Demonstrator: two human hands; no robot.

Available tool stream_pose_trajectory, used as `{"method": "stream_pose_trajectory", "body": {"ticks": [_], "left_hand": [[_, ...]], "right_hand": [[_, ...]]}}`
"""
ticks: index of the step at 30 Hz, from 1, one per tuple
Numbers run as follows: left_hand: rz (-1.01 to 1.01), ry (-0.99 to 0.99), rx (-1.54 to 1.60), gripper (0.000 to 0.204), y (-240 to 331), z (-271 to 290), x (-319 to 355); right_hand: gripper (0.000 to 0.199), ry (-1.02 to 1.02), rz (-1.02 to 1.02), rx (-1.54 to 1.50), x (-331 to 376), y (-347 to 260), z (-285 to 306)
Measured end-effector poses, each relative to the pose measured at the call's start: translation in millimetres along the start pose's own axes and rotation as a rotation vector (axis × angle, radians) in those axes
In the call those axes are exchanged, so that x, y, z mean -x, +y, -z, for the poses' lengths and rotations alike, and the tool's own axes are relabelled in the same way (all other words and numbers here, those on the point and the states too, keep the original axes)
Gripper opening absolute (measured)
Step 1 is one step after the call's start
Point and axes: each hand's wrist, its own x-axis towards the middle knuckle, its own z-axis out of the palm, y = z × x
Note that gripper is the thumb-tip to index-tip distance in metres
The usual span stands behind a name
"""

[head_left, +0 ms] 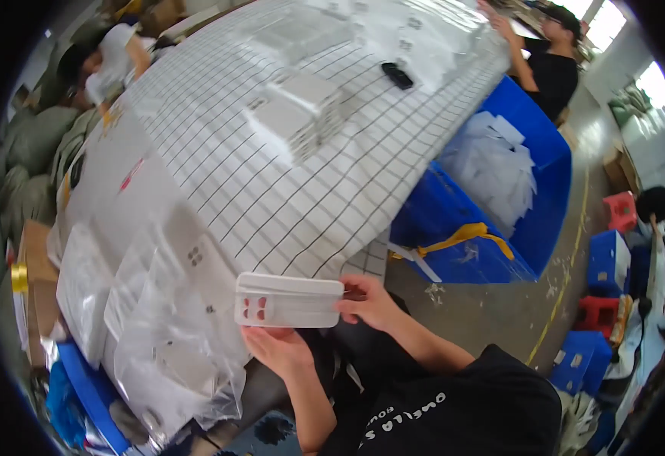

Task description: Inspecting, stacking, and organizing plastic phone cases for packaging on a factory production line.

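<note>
In front of my body I hold a white, shallow rectangular box (302, 314) with rounded corners. Several small red oval marks or pieces show in its left part; which of these they are I cannot tell. My left hand (280, 349) supports the box from below at its left end, and its fingers are partly hidden beneath it. At the other end, my right hand (366, 304) pinches the box's edge between thumb and fingers. Just beyond the box lies the near corner of a white cloth with dark grid lines (302, 216), spread over the table.
Stacked white trays (294, 118) and a small black object (397, 75) rest on the cloth. Clear plastic bags (176, 357) with white pieces lie at left. At right stands a blue bin (553, 163) full of white sheets (492, 171). Two other people are at the table's far sides.
</note>
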Motion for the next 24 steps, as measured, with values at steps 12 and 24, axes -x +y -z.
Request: {"method": "stream_pose_trajectory", "body": {"ticks": [12,24], "left_hand": [[0.239,-0.432,-0.491,0.041,-46.4,-128.1,-310.6],[0.246,-0.563,-0.934,0.044,-93.4,-149.8,-401.7]], "right_hand": [[0.029,0.052,0.404,-0.354,11.3,-54.8,16.5],[0.022,0.073,0.243,-0.33,9.7,-21.8,26.0]]}}
